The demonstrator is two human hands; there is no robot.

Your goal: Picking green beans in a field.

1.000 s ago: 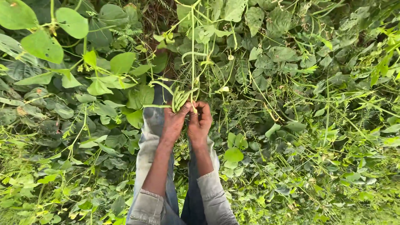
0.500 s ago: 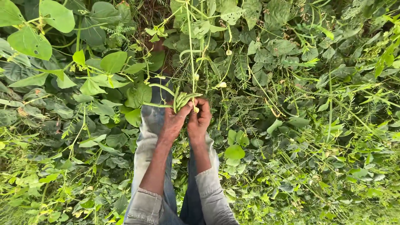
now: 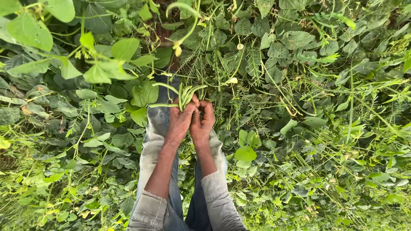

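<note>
Both hands sit together at centre frame, pressed side by side, w/ a small bunch of green bean pods (image 3: 185, 95) poking out above them. Left hand (image 3: 180, 121) is curled shut round the lower ends of the pods; its grip is clamped on the bunch. Right hand (image 3: 203, 119) is curled in against the left, fingers folded, touching the same bunch from the other side. Can't tell if it's really gripping the pods or only steadying them, but the fingers are closed, not spread.

Pods fan up and slightly left from the fists; one longer pod (image 3: 165, 105) sticks out sideways to the left. Thin vine stems (image 3: 201, 47) hang straight down to the bunch from above. Whether any pod is still attached to a stem is hidden by the fingers.

Progress, as a judgement: a handful is already gathered, approx. several pods, so picking looks well under way at this spot. No basket or bag in view, so nothing shows where the pods go. More foliage (image 3: 299, 85) all round may hide more pods, but none clearly visible apart from the bunch.

Below the hands: grey rolled sleeves (image 3: 150, 209) and faded jeans (image 3: 159, 119). Broad leaves (image 3: 111, 68) crowd the upper left, finer weeds lower right.
</note>
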